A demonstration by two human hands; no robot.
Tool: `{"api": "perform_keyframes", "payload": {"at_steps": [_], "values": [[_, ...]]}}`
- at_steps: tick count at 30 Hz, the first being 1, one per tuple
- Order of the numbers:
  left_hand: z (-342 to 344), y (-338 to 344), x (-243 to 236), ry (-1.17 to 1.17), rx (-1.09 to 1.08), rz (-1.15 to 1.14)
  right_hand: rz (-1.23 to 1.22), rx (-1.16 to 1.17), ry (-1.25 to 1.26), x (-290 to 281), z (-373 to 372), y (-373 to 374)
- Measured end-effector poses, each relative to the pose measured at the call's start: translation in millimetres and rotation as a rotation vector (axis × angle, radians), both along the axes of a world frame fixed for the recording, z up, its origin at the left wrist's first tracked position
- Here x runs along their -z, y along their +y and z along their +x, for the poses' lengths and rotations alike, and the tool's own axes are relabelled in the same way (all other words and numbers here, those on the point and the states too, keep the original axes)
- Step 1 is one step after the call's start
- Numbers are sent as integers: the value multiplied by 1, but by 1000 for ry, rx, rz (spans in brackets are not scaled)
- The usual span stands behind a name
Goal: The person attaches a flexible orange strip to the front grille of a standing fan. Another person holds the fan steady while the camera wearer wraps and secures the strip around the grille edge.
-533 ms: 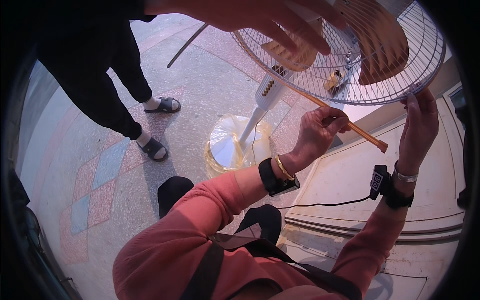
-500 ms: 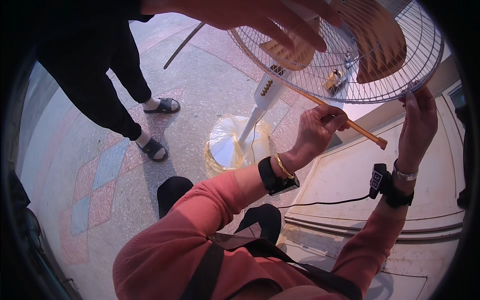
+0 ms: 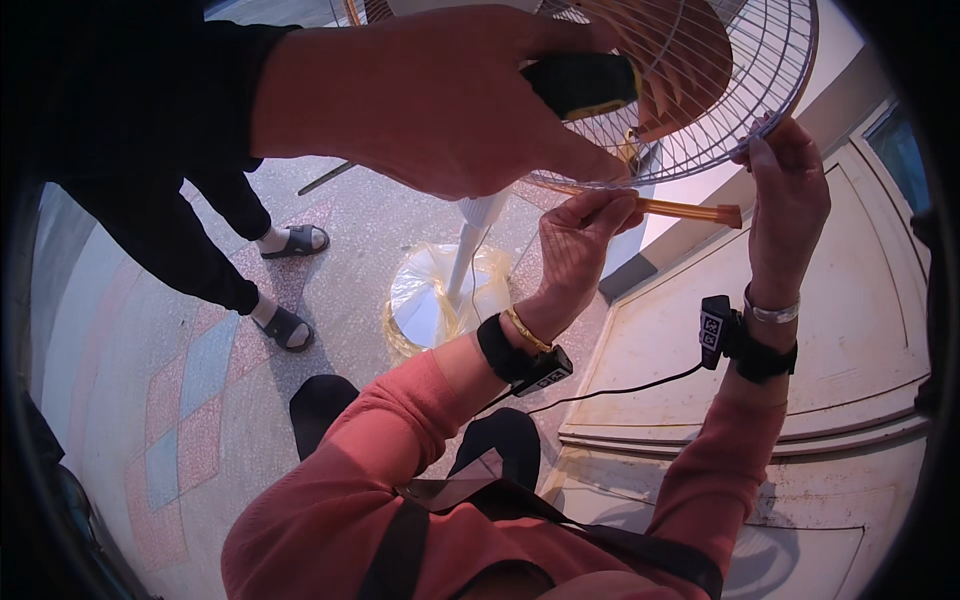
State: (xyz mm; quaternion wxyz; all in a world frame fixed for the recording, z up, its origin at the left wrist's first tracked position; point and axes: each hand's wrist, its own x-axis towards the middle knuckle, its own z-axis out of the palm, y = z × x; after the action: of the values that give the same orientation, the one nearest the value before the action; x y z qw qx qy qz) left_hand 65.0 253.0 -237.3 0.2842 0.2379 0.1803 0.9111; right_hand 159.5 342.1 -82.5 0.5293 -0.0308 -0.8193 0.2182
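My left hand (image 3: 580,240) is raised and pinches one end of a thin, translucent orange strip (image 3: 690,211) just under the wire guard (image 3: 740,100) of a standing fan. My right hand (image 3: 790,190) is up beside it, its fingertips closed on the guard's rim, close to the strip's other end. Brownish-orange fan blades (image 3: 690,55) show behind the wires. Another person's hand (image 3: 430,100) reaches across the top of the view in front of the guard, holding a black and yellow tool handle (image 3: 585,85).
The fan's white pole (image 3: 470,245) runs down to a round base wrapped in yellowish plastic (image 3: 430,300) on a patterned stone floor. The other person stands at the left in dark clothes and sandals (image 3: 285,325). A cream panelled door (image 3: 870,330) lies at the right.
The other person's hand has come lower and closer, with the tool handle now in view. The fan guard looks nearer. My hands stay at the rim with the strip.
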Motion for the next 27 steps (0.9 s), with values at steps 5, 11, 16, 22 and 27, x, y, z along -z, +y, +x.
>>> {"api": "perform_keyframes", "payload": {"at_steps": [5, 11, 16, 22, 27], "values": [[9, 8, 5, -3, -85, 154, -116, -79, 21, 2, 2, -4], [11, 12, 8, -81, -96, 141, -122, -17, -11, 2, -4, -17], [9, 13, 6, -97, -111, 158, -123, -40, -32, -1, -3, -18], [8, 14, 17, -108, -134, 166, -197, -263, -46, 2, -5, -3], [8, 4, 5, -76, -173, 175, -208, -321, 3, 7, -13, 1]]}}
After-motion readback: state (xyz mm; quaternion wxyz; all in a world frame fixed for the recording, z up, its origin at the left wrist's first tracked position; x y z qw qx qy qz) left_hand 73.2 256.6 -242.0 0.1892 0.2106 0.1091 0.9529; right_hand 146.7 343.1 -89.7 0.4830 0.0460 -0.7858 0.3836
